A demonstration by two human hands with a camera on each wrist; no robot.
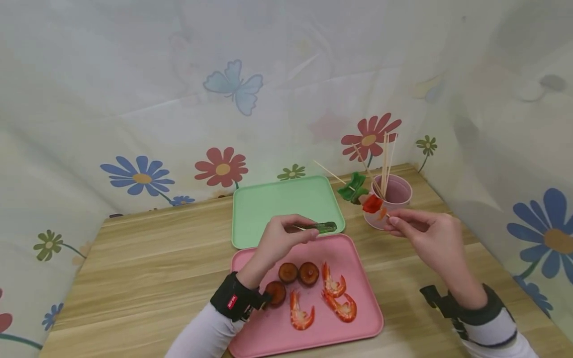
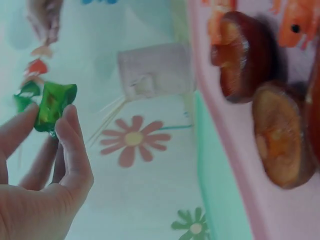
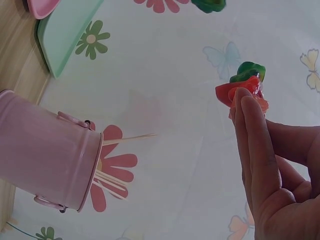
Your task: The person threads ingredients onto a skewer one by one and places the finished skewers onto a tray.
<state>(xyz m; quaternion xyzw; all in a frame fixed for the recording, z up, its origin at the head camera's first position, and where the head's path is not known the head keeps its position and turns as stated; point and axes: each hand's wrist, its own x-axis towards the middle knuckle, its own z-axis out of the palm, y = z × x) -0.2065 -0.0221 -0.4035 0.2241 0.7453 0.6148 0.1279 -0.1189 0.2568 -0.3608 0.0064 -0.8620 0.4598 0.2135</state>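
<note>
My left hand (image 1: 279,236) pinches a loose green pepper piece (image 1: 327,227) between thumb and fingers, over the near right corner of the green tray. At the right, my right hand (image 1: 434,238) holds a thin wooden skewer (image 1: 329,171) by its end, raised in front of the pink bucket. Threaded along the skewer are green pepper pieces (image 1: 351,189), a red pepper piece (image 1: 372,203) and a small orange piece (image 1: 382,214) close to the fingertips. In the left wrist view the held green piece (image 2: 55,105) shows a glossy, curved surface.
On the pink tray (image 1: 259,343) lie three brown mushroom caps (image 1: 309,273) and three orange shrimp (image 1: 301,313). The green tray (image 1: 282,204) sits behind it. Several bare skewers (image 1: 386,159) stand in the pink bucket (image 3: 45,150). A flowered cloth (image 1: 291,114) hangs behind the table.
</note>
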